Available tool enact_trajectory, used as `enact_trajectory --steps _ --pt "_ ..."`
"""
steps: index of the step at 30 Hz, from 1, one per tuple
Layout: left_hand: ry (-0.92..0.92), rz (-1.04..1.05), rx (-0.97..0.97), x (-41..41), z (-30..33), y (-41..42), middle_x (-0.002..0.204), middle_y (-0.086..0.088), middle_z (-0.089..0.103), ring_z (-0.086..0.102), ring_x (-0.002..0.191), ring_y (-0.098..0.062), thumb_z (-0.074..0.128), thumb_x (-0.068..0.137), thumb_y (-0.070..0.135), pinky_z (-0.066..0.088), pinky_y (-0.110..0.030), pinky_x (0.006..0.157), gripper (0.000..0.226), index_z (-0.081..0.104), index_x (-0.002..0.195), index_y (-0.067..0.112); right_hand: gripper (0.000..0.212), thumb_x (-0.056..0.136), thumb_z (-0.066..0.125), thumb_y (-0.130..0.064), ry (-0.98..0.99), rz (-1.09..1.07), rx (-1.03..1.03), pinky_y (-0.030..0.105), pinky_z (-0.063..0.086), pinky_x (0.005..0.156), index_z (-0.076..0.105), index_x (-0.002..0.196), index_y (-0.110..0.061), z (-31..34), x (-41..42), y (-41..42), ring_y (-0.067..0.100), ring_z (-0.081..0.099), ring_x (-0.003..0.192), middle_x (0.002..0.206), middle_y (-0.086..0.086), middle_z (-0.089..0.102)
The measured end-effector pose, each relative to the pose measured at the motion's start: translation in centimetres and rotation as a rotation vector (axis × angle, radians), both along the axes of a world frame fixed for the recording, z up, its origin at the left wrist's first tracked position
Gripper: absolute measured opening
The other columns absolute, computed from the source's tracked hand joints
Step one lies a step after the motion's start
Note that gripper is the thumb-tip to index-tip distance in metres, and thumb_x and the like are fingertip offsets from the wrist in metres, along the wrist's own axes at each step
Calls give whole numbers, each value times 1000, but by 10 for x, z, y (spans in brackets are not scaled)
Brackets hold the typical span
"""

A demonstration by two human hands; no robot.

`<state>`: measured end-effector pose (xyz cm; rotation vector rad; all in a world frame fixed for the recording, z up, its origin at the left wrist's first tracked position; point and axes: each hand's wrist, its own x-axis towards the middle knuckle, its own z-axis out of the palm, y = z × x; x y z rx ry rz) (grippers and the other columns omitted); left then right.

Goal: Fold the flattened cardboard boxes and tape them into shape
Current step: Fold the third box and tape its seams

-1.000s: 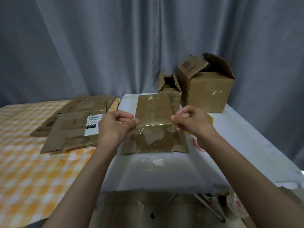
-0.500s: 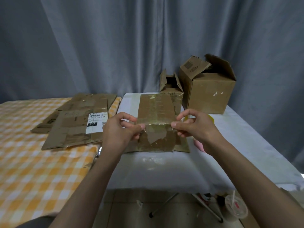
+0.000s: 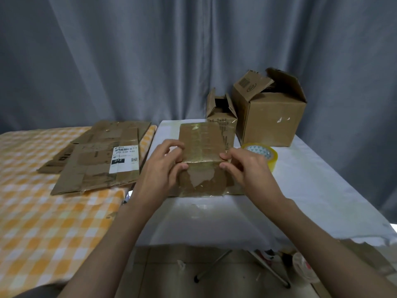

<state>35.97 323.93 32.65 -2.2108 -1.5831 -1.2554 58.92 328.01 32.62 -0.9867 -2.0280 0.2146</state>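
Note:
A small flattened cardboard box (image 3: 202, 147), covered in old shiny tape, is bent along a crease on the white table (image 3: 322, 190). My left hand (image 3: 163, 168) pinches its left edge at the crease. My right hand (image 3: 245, 166) pinches the right edge at the same height. The far panel stands tilted up while the near panel lies flat. A roll of clear yellowish tape (image 3: 263, 154) sits just behind my right hand.
A stack of flattened boxes (image 3: 101, 155) lies on the orange checked cloth (image 3: 43, 222) at the left. Two assembled boxes stand at the back, a small box (image 3: 221, 112) and a large box (image 3: 272, 112). A grey curtain hangs behind. Table legs and a cup are on the floor.
The far panel has been raised more upright along the crease. Both hands stay pinched at the box's edges. The view has shifted, so the tape roll now shows behind my right hand.

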Motion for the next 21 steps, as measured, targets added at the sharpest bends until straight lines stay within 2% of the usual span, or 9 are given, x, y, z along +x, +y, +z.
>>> enact_trajectory --steps 2,3,5,7,10,13,15,18,21 --pt "-45 -29 -43 1 -2 1 117 4 64 60 104 -11 68 91 13 49 -32 88 12 56 93 16 11 87 76 -21 25 9 -29 26 52 76 66 86 -16 0 2 2 7 67 87 92 -7 74" --pt "-88 -39 -65 2 -3 1 115 7 65 60 106 -9 68 90 17 50 -32 89 15 54 94 21 15 85 77 -27 39 23 -74 25 52 75 66 86 -17 2 3 3 7 67 86 89 -6 74" --pt "-101 -49 -86 5 -3 4 109 10 61 57 104 -10 68 86 30 49 -29 88 20 58 104 26 30 77 79 -44 25 34 -134 21 50 67 66 88 -19 6 2 6 8 64 75 75 -5 69" --pt "-81 -54 -137 11 -4 9 107 10 50 51 102 -8 71 83 47 42 -20 88 44 64 122 29 38 73 80 -50 -29 -2 -114 20 45 61 62 87 -20 7 -1 8 8 58 66 65 -7 60" --pt "-159 -59 -153 22 -7 14 117 7 50 49 112 -6 72 84 42 39 -15 99 49 67 128 24 35 79 80 -44 -62 -49 -51 21 40 59 56 87 -19 6 -7 11 5 54 66 69 -14 56" --pt "-187 -33 -81 34 -12 15 134 3 62 51 130 -11 72 89 22 38 -27 112 38 68 126 18 30 84 77 -37 -67 -45 -26 34 47 63 56 87 -15 5 -8 12 15 56 71 77 -4 63" --pt "-184 -20 -58 38 -15 13 135 5 61 48 135 -14 70 90 17 37 -35 115 39 65 129 17 26 85 77 -32 -71 -32 -37 33 46 64 59 88 -14 7 -7 11 16 56 70 75 -2 63" --pt "-202 -20 -80 37 -14 12 136 9 60 48 135 -12 72 89 22 39 -41 114 42 64 131 22 18 84 79 -17 -13 46 -196 26 48 68 67 96 -11 13 4 12 14 58 69 72 3 65" --pt "-182 -25 -140 38 -9 11 137 14 57 44 137 -11 75 85 35 34 -40 115 48 62 131 31 23 85 75 -3 32 135 -334 21 51 74 71 106 -7 18 15 10 17 63 74 79 9 69"
